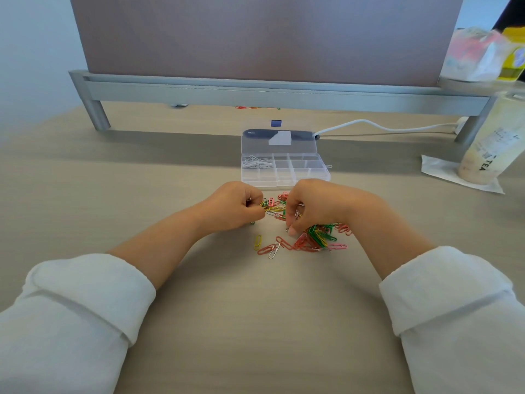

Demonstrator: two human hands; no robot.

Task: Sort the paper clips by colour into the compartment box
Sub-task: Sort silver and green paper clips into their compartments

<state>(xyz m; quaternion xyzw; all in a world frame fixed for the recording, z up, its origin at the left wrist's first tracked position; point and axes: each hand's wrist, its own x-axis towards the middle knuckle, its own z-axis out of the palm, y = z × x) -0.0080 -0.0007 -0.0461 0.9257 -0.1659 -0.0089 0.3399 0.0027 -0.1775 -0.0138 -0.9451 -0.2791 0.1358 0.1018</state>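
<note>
silver clips (298, 214) pinched in my curled left hand (235, 207) and right hand (315, 206) (both in the pile (318, 237)) could hook coloured ones into the box (284, 182).

Left hand (235, 207) and right hand (311, 206) rest with fingers curled at the far edge of the mixed clips (315, 238) on the desk (227, 308). Silvery clips show inside the right hand's grip. The left fingertips pinch at yellow ones. The box (309, 172) lies open just beyond, with white clips (257, 162) in its far-left compartment.
</note>
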